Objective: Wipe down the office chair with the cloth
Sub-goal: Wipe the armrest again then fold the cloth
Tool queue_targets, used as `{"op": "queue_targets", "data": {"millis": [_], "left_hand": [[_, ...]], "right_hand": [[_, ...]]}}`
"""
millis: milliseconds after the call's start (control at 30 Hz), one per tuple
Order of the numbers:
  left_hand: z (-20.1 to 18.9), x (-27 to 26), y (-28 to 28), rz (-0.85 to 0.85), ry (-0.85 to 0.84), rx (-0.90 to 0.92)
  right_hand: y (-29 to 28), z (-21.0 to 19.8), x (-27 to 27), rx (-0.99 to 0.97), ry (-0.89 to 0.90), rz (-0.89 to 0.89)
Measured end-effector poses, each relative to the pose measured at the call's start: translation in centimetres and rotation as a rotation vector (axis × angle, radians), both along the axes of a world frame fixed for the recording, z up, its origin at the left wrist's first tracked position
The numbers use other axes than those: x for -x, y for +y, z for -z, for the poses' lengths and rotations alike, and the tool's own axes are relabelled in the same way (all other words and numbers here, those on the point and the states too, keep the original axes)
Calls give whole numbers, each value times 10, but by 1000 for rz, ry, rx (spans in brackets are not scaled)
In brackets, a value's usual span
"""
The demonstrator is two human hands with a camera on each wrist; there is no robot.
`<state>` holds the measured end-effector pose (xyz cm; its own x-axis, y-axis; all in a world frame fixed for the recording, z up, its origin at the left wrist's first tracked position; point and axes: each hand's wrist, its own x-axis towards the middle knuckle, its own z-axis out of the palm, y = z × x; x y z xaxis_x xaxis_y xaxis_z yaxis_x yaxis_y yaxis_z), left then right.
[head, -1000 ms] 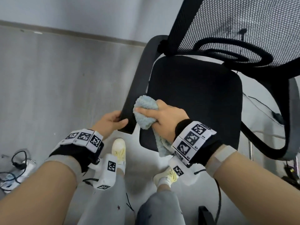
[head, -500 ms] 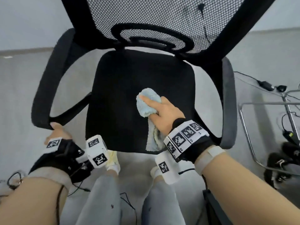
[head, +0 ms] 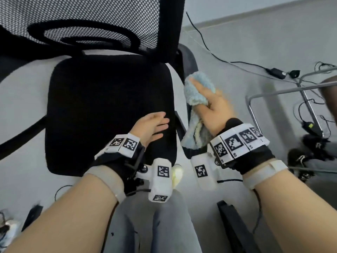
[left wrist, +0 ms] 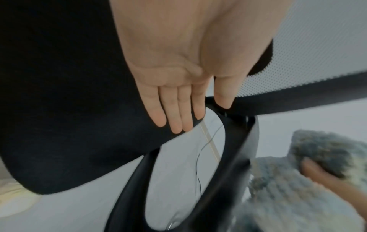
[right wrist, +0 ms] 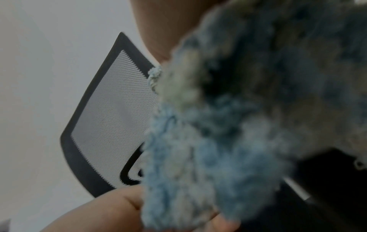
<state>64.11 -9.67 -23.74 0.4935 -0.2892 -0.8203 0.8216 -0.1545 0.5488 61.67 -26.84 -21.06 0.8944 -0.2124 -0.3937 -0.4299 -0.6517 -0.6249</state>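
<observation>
Grey office floor strewn with cables lies all round. Right hand (head: pixel 215 106), fingers curled, clutches the fluffy pale-blue cloth (head: pixel 197 92) against the black chair's right armrest (head: pixel 189 59); left hand (head: pixel 151 126) lies flat, fingers straight, by the black seat cushion's (head: pixel 102 106) right edge. Judged: armrest wiping is under way; next, drag the cloth along the armrest.

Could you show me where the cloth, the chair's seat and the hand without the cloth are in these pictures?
cloth (head: pixel 198 88): head view, on the fluffy blue bunch by the right hand's fingers.
seat (head: pixel 102 99): head view, on the middle of the black cushion.
left hand (head: pixel 152 127): head view, on the back of the hand.
</observation>
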Motion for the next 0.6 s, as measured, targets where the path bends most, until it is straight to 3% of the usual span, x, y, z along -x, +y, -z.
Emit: {"op": "queue_targets", "data": {"millis": [233, 500, 600], "left_hand": [[6, 19, -67, 95, 27, 170], [18, 29, -66, 229, -17, 93], [19, 30, -63, 302, -28, 38]], "right_hand": [[-53, 11, -28, 21, 22, -45], [-50, 17, -124, 240, -51, -215], [-38, 22, -151, 328, 61, -329]]}}
